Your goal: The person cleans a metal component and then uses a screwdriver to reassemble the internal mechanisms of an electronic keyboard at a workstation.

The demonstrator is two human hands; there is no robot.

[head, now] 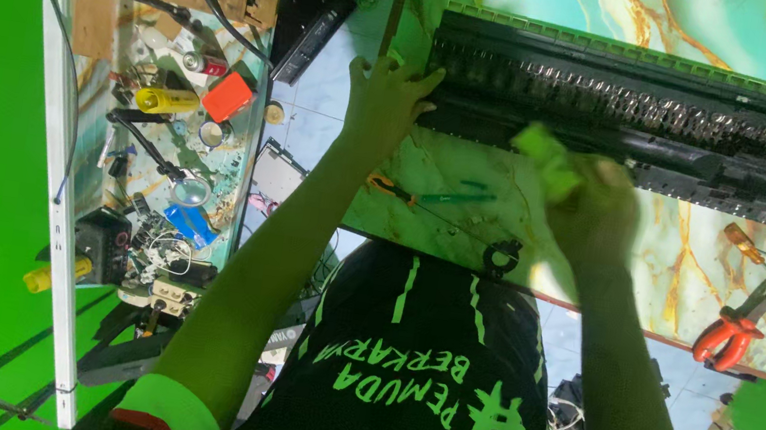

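1. The left hand (382, 97) has its fingers (419, 80) spread, the tips pressed on the left end of a long black cartridge (646, 117).
2. The right hand (592, 206) is blurred. It is curled around a pale green cloth (543, 156) near the front edge of the cartridge, at about its middle. The grip looks closed, though single fingers cannot be made out.
3. The cartridge lies flat on a marbled green table (676, 261). Its long axis runs across the view from left to right, slanting slightly down toward the right, where it runs out of the picture.
4. It is a black, narrow and very long piece, with a row of small shiny ridges or teeth along its top and a darker rail along the side nearer the person.
5. On the table in front of the left hand lies a screwdriver (431, 195) with an orange and green handle. A small black ring (502, 258) sits near the table's edge.
6. Well to the right lie red-handled pliers (734, 332) and a second screwdriver (757, 254) with an amber handle.
7. To the left, apart from the table, a cluttered shelf (168, 145) holds a yellow can, an orange box, wires and small parts.
8. The person wears a black shirt (421, 370) with green print.
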